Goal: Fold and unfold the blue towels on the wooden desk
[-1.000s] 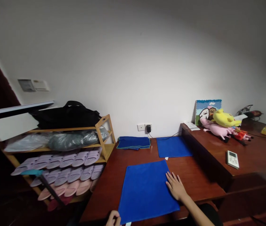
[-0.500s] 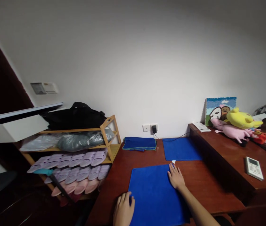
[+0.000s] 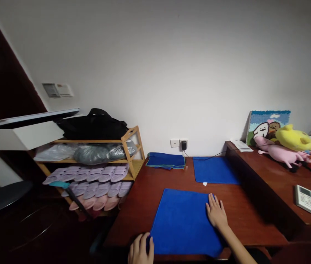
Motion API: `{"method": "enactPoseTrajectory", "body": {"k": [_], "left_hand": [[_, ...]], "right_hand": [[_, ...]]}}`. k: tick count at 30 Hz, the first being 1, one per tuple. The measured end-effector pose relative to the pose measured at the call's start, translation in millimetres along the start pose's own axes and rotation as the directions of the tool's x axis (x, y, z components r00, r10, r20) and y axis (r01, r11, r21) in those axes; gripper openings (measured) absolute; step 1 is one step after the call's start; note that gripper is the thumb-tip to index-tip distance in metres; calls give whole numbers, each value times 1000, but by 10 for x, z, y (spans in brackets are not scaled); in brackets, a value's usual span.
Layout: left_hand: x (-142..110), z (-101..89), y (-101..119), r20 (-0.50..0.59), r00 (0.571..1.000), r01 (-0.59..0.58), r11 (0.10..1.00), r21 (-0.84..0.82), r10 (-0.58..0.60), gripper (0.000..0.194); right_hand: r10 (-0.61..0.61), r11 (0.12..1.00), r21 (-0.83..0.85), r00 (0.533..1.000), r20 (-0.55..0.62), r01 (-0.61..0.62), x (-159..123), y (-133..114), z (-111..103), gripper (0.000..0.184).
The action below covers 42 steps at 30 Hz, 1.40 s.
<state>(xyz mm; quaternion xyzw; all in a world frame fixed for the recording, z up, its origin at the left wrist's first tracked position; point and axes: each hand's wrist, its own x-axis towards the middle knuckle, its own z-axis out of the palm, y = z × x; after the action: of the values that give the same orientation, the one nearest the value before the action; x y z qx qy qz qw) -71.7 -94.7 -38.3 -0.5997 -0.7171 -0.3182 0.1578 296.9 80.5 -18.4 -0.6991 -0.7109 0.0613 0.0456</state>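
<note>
A blue cloth [image 3: 184, 222] lies spread flat on the reddish-brown desk, slightly askew. My right hand [image 3: 217, 213] rests palm down on its right side, fingers stretched toward the upper right corner. At the lower left edge of the same cloth is my left hand [image 3: 141, 250], its fingers bent a little and apart, with the thumb beside the cloth's edge. The palm and lower part of that hand are out of sight. Behind lie a second blue cloth [image 3: 214, 170] with a small white tag, and a folded blue cloth [image 3: 165, 160] with yellow-green edging.
The desk [image 3: 133, 205] meets a raised side surface with plush toys [image 3: 280, 152] and a white remote-like device [image 3: 306, 200]. A black plug [image 3: 184, 145] sits in the wall socket, its cable running right. On the left, a wooden rack [image 3: 131, 159] holds slippers, wrapped bundles and a black bag.
The view has shifted. The front cloth has turned slightly, and its lower edge now shows. My left hand is lower in view; my right hand lies a little farther down along the cloth's right side.
</note>
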Motion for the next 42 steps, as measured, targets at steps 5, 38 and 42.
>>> {"method": "enactPoseTrajectory", "body": {"k": [5,38,42], "left_hand": [[692,84,660,185,962,-165,969,-182,199,41],[1687,1486,2020,602,711,-312,930,-193,364,63],[1846,1333,1377,633,743,-239,970,-54,218,66]], "right_hand": [[-59,997,53,996,68,55,335,-163,-198,68],[-37,990,134,999,-13,38,594,-287,-224,66],[-30,988,151,1000,-6,30,579,-308,-270,66]]}}
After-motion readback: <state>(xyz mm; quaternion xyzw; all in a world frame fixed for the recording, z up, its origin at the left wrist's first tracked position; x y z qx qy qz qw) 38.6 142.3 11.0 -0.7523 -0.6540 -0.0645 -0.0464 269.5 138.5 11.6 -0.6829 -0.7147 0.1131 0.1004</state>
